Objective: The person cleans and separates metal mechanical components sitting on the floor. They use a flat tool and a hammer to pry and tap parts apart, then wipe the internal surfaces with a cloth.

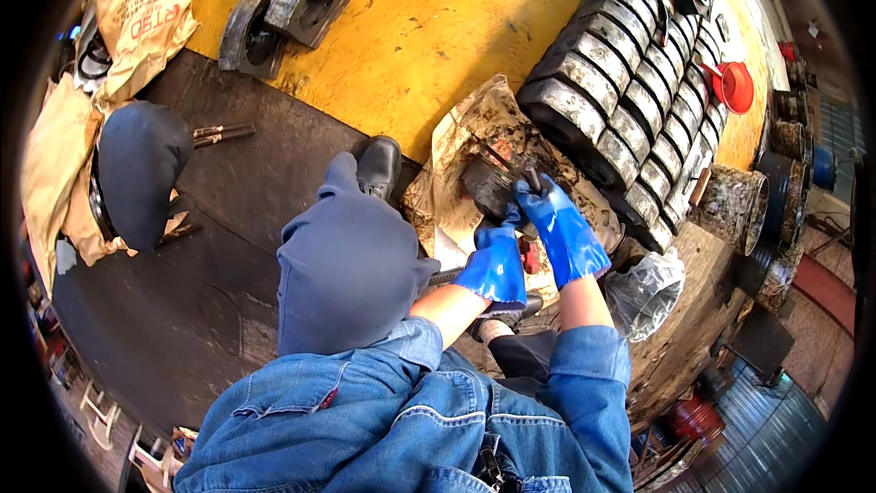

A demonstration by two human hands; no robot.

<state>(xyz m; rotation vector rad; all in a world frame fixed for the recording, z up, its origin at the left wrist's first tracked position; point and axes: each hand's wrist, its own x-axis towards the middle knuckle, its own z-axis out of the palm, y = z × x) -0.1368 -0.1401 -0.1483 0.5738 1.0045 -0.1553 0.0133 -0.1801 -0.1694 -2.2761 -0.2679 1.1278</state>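
Both my hands wear blue rubber gloves and work close together over a dirt-stained brown paper sack (444,169). My left hand (497,263) is closed against the lower edge of a black curved block (486,186); its fingertips are partly hidden. Beside it, my right hand (564,230) closes round a dark stick-like handle (533,181) that pokes up past the fingers. What the handle ends in cannot be made out. The block rests on the sack, coated in black grime. Something red (528,256) shows between my wrists.
Rows of stacked black blocks (607,82) stand to the right, with a red funnel-like bowl (733,88) beyond. Two loose blocks (310,2) lie on the yellow floor (411,27). A clear plastic bag (646,295) sits by my right forearm, near a grimy bucket (733,205).
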